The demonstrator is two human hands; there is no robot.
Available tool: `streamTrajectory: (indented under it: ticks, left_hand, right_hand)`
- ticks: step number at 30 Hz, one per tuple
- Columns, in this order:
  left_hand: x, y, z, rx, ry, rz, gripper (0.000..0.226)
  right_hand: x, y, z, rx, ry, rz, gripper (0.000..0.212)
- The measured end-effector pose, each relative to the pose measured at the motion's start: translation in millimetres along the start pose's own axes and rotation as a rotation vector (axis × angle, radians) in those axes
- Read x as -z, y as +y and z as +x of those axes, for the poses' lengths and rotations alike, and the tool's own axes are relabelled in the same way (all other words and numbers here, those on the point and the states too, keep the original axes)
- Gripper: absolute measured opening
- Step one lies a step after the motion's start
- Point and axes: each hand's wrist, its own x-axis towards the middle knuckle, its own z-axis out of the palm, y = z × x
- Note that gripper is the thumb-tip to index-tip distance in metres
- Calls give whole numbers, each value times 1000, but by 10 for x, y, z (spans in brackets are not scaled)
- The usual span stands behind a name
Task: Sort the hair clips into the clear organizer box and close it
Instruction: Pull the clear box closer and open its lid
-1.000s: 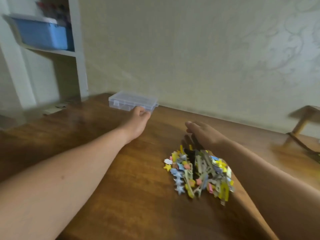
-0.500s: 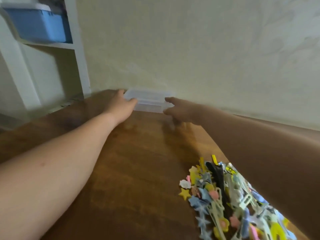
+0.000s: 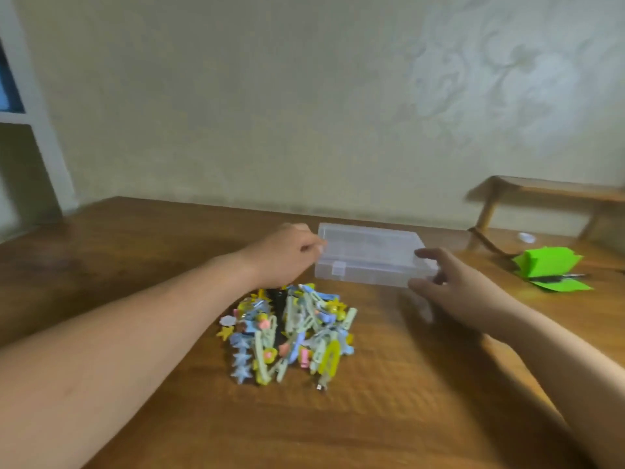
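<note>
Clear organizer box (image 3: 372, 257) sits closed on the tabletop (image 3: 135, 265), just behind the hair clips (image 3: 287, 333) pile, latch (image 3: 338, 268) facing the person. Left hand (image 3: 287, 255) has fingers curled on the box's left end, prob. pinching it, tho blur leaves that unsure. Right hand (image 3: 453, 286) is spread, thumb & fingers at the right front corner. Opening looks next: steady the base w/ one hand, thumb the latch up, leave room behind for the lid.
</note>
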Motion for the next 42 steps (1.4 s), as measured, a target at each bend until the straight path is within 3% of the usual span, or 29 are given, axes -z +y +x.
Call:
streamTrajectory:
  ticks: [4, 8, 11, 15, 22, 24, 27, 30, 33, 38, 42]
  left_hand:
    - [47, 200, -82, -23, 20, 123, 45]
    - [74, 490, 23, 37, -76, 128, 72]
    - [-13, 746, 183, 62, -261, 175, 105]
    - [-102, 815, 285, 58, -281, 257, 97]
    - [121, 749, 448, 61, -352, 221, 95]
    - [232, 714, 577, 74, -326, 148, 96]
    - [392, 605, 778, 130, -83, -44, 105]
    - [354, 439, 975, 205, 162, -285, 90]
    - [165, 234, 1190, 321, 302, -388, 83]
    - [-264, -124, 1386, 433, 110, -341, 45]
    - [-373, -239, 1341, 516, 18, -243, 44]
  right_hand:
    - [26, 206, -107, 16, 49, 85, 101]
    - [-59, 192, -43, 16, 57, 72, 125]
    - [-107, 115, -24, 16, 76, 6, 117]
    - [-136, 82, -34, 33, 129, -113, 106]
    - [-147, 53, -60, 30, 167, -90, 113]
    - [-140, 54, -72, 37, 174, -68, 111]
    - [-129, 74, -81, 69, 174, -67, 84]
    - [-113, 78, -74, 77, 144, -131, 49]
    - [-104, 77, -47, 100, 136, -160, 39]
    - [-110, 95, -9, 106, 108, -157, 38]
    - [-103, 80, -2, 89, 84, -181, 40]
